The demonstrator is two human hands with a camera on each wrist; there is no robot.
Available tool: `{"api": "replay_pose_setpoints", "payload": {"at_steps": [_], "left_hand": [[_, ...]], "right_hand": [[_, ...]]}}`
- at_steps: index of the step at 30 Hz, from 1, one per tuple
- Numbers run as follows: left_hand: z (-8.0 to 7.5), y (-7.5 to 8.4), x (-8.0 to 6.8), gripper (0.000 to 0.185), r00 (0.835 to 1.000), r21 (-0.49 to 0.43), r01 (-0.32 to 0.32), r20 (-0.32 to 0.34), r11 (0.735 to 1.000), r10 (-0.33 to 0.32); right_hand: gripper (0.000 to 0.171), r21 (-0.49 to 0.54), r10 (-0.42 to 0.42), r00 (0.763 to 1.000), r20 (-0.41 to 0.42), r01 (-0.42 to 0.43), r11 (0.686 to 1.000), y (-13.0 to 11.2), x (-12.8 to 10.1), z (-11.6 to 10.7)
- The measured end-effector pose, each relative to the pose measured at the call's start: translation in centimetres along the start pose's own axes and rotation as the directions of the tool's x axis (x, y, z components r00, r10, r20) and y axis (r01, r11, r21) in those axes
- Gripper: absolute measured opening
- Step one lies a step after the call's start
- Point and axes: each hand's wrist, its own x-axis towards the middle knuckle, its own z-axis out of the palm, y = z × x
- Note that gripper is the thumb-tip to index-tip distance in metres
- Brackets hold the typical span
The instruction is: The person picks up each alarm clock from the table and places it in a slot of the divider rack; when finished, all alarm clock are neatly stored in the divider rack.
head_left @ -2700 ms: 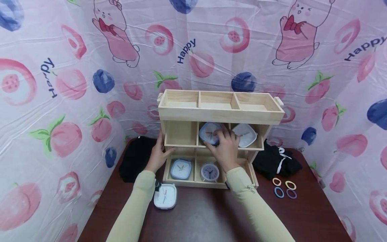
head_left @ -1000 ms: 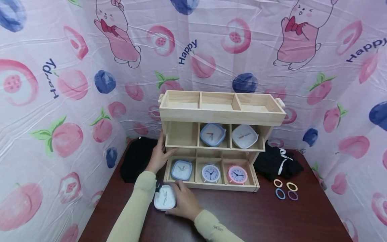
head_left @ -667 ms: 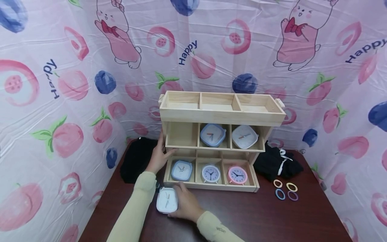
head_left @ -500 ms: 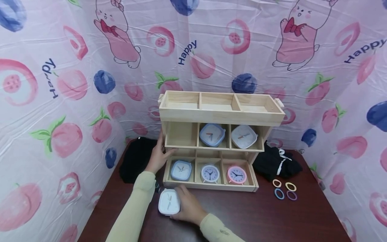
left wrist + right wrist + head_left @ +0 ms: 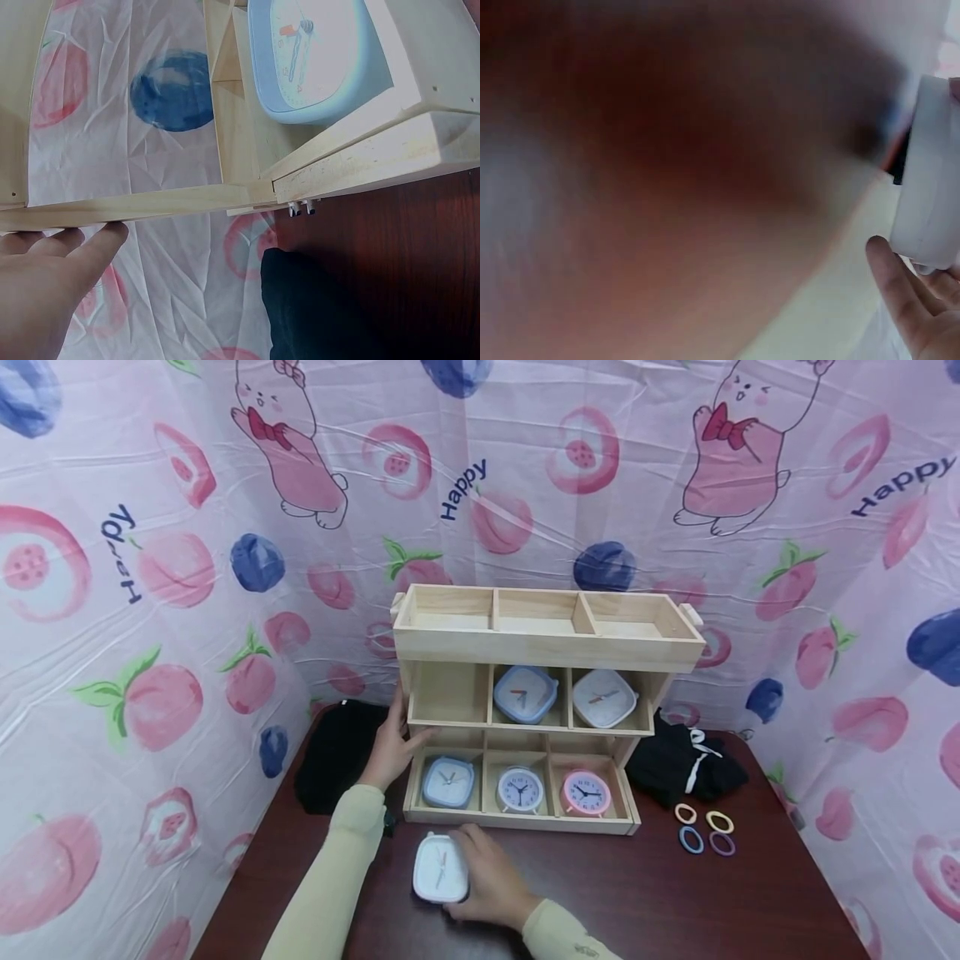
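A square white alarm clock is in my right hand, pinched by its side in front of the shelf. The right wrist view shows its pale casing between the fingers. My left hand rests against the left side of the wooden shelf; in the left wrist view, straight fingertips touch the side panel. On the middle tier sit a blue clock and a white clock. Along the bottom tier are a blue square clock, a lilac round clock and a pink round clock.
Black cloth lies left of the shelf, and a black bundle with a white cord lies to its right. Several coloured rings are on the dark table. A printed curtain surrounds the table.
My right hand has gone from the blue clock on the middle tier to the white clock on the table, gripped it and moved it rightward and nearer me. My left hand has stayed put.
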Motion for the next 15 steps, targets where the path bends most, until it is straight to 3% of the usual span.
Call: {"api": "replay_pose_setpoints", "payload": {"at_steps": [5,11,15], "left_hand": [[0.0,0.1,0.0,0.113,1.0,-0.015,-0.011,-0.007,1.0,0.011],[0.0,0.0,0.0,0.113,1.0,-0.01,-0.023,-0.004,1.0,0.022],[0.0,-0.1,-0.1,0.108,1.0,0.005,-0.015,0.002,1.0,0.015]], "right_hand": [[0.111,-0.016,-0.062,0.982,-0.178,0.06,0.998,0.1,1.7,-4.2],[0.104,-0.01,-0.124,0.913,-0.388,0.13,0.991,-0.1,6.1,-9.6],[0.091,-0.002,-0.101,0.886,-0.452,0.112,0.994,-0.2,9.0,-11.9]]}}
